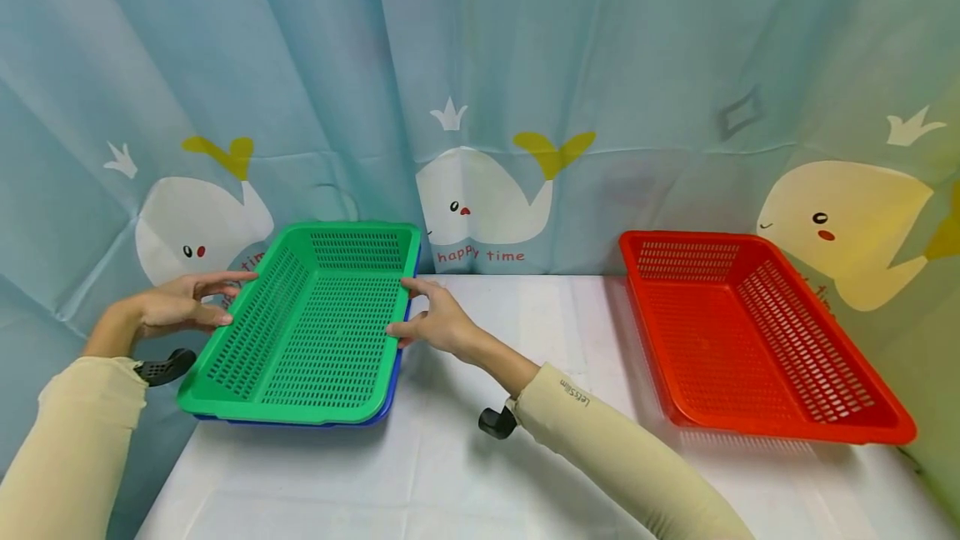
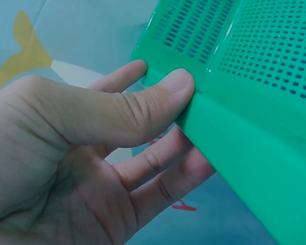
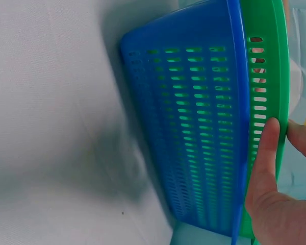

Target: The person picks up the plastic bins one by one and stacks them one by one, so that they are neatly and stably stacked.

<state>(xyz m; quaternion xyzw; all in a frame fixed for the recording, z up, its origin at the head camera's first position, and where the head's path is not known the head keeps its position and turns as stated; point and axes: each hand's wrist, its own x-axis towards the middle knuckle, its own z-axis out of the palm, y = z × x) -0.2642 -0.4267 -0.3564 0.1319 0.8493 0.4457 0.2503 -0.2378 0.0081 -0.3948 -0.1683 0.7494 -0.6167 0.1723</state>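
Observation:
A green slotted basket sits nested in a blue one at the left of the table. My left hand holds the green basket's left rim; in the left wrist view its thumb lies on top of the rim, with fingers below. On the opposite side, my right hand pinches the green rim between thumb and fingers. The right wrist view shows the green rim standing a little proud of the blue basket's rim. Both baskets are tilted in the head view, and the green one has nothing in it.
A red slotted basket stands at the right side of the white table, with a paler slotted edge under its front rim. Behind the table hangs a blue curtain printed with whales.

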